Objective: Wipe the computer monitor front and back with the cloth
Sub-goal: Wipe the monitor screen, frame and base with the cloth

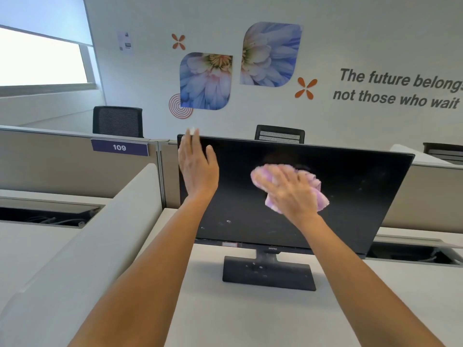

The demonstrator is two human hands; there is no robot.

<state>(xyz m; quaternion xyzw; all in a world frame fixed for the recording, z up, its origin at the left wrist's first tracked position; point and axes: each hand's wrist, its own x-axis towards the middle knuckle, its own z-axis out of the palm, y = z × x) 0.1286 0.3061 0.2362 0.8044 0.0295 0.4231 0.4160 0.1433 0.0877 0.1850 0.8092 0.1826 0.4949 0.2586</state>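
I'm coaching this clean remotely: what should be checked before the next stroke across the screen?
1. Cloth pressed between right hand and screen: ok.
2. Left hand at the monitor's top left corner: ok.
3. Lower left of screen free of specks: not ok, white specks show.
4. Stand flat on desk: ok.
5. Back of monitor wiped: cannot tell, hidden.
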